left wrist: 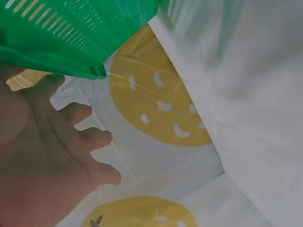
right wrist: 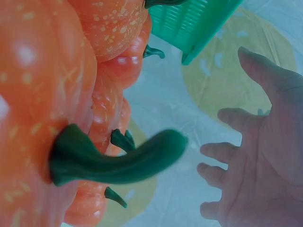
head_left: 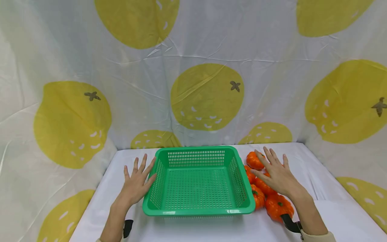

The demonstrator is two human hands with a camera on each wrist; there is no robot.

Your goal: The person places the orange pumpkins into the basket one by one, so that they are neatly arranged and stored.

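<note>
White tabletop (head_left: 332,208): both hands' fingers spread, empty, flanking green basket (head_left: 198,205), right hand (head_left: 276,173) above pumpkins (head_left: 278,205).

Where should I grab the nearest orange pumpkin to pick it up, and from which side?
Probably from above, with the right hand, fingers curled round the ribbed body of the nearest pumpkin. It sits upright on the white table, top exposed, with other pumpkins behind and the green basket to its left. The right wrist view shows a thin curved stem, likely a weaker hold.
</note>
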